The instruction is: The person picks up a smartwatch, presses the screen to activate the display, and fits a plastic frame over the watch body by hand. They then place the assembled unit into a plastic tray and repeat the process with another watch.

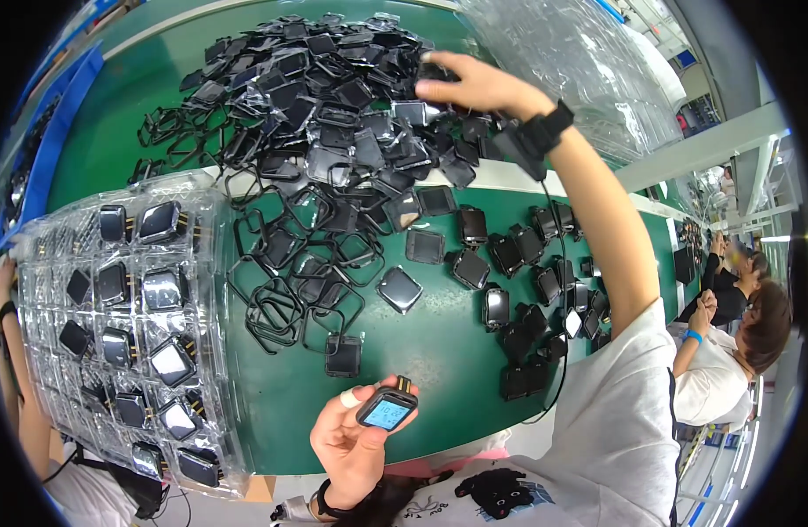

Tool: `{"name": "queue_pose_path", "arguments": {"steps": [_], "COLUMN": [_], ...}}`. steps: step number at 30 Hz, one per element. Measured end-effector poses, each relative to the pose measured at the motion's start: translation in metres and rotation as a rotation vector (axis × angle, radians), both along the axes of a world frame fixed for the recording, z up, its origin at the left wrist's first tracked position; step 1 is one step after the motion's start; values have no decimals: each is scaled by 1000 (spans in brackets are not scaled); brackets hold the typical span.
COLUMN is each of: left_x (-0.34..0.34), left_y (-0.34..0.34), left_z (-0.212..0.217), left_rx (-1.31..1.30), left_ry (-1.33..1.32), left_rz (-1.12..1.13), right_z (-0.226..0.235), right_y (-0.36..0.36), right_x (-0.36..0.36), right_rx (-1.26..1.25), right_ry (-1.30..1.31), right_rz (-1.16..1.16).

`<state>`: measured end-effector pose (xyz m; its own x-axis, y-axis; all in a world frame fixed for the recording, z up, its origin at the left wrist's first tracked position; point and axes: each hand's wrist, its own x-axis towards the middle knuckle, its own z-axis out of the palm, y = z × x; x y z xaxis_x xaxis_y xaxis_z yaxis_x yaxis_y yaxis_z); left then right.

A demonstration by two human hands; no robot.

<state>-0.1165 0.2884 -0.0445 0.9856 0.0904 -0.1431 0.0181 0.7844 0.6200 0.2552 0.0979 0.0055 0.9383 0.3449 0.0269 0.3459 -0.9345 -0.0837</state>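
Near the table's front edge my left hand (351, 443) is closed on a square smartwatch body (388, 410) without a strap. Its screen glows light blue, and gold-coloured strips stick out at its upper edge. White wrapping covers one fingertip. My right hand (478, 83) reaches to the far side, at the right edge of a heap of thin black square covers (307, 88), many glossy with clear film. Its thumb and fingers curl around something dark that I cannot make out. Loose black square frames (276, 312) and a single cover (342, 356) lie beyond my left hand.
At left, a clear plastic tray (219, 351) holds several watch bodies. More dark watch bodies (496, 307) stand at right beside a black cable (557, 386). Clear plastic sheets (579, 70) lie far right, a blue bin (83, 83) far left. Other people (720, 369) work nearby.
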Motion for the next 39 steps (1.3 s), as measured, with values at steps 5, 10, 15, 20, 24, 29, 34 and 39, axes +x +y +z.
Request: {"name": "queue_pose_path", "arguments": {"steps": [5, 10, 15, 20, 24, 29, 34, 39], "left_x": [-1, -3, -2, -2, -2, -3, -4, -7], "left_y": [1, 0, 1, 1, 0, 1, 2, 4], "left_z": [-3, -3, -3, -4, -6, -8, -10, -12], "left_rx": [-5, -13, -8, -24, -15, -71, -105, -71], "left_ry": [-4, -17, -33, -43, -59, -140, -207, -187], "left_rz": [-25, -53, -52, -81, -111, -165, -135, -69], "right_z": [1, -2, 19, 43, 55, 60, 11, -19], "right_y": [9, 18, 20, 31, 51, 126, 273, 340], "right_x": [-39, -71, -92, -151, -163, -99, 1, 13], "right_rx": [80, 174, 227, 170, 175, 124, 207, 184], "right_ry": [51, 37, 36, 149, 165, 12, 11, 115], "right_rz": [214, 252, 293, 396, 531, 741, 860, 1020]}}
